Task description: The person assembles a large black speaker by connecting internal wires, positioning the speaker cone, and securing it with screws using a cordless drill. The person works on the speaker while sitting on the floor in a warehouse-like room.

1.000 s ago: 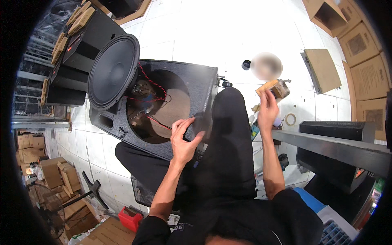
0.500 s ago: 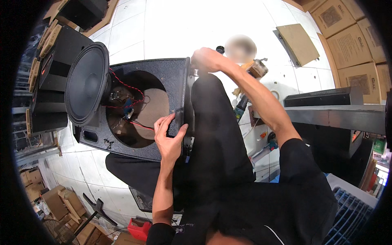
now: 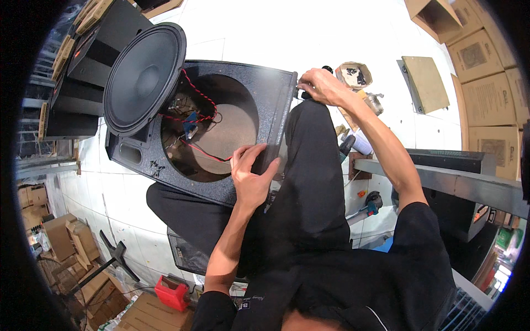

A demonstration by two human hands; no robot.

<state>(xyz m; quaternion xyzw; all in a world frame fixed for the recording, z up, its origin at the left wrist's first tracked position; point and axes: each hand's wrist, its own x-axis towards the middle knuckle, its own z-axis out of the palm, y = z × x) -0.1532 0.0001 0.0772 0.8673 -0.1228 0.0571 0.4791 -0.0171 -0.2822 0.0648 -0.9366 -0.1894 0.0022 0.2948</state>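
A black speaker cabinet point(image 3: 221, 70) lies tilted across my lap, its round opening facing up. Leaning at its left end is a black speaker cone driver point(image 3: 144, 80), and red and black wires point(image 3: 200, 95) run from it into the opening. My left hand point(image 3: 252, 177) grips the cabinet's near right edge, fingers on the face and thumb over the side. At the far right corner, my right hand point(image 3: 324, 87) is closed with bent fingers beside the end panel. A small dark thing shows by its fingertips, too covered to name.
An open tub point(image 3: 354, 75) and a flat board point(image 3: 425, 84) lie on the white floor beyond my right hand. A metal beam point(image 3: 452, 183) crosses at right, near a power tool point(image 3: 371, 205). Cardboard boxes point(image 3: 488, 96) line the right; black speakers point(image 3: 83, 83) stand at left.
The whole view has shifted, so cabinet and hands appear farther right. My left hand keeps its grip on the edge. My right hand stays at the far corner, less blurred now.
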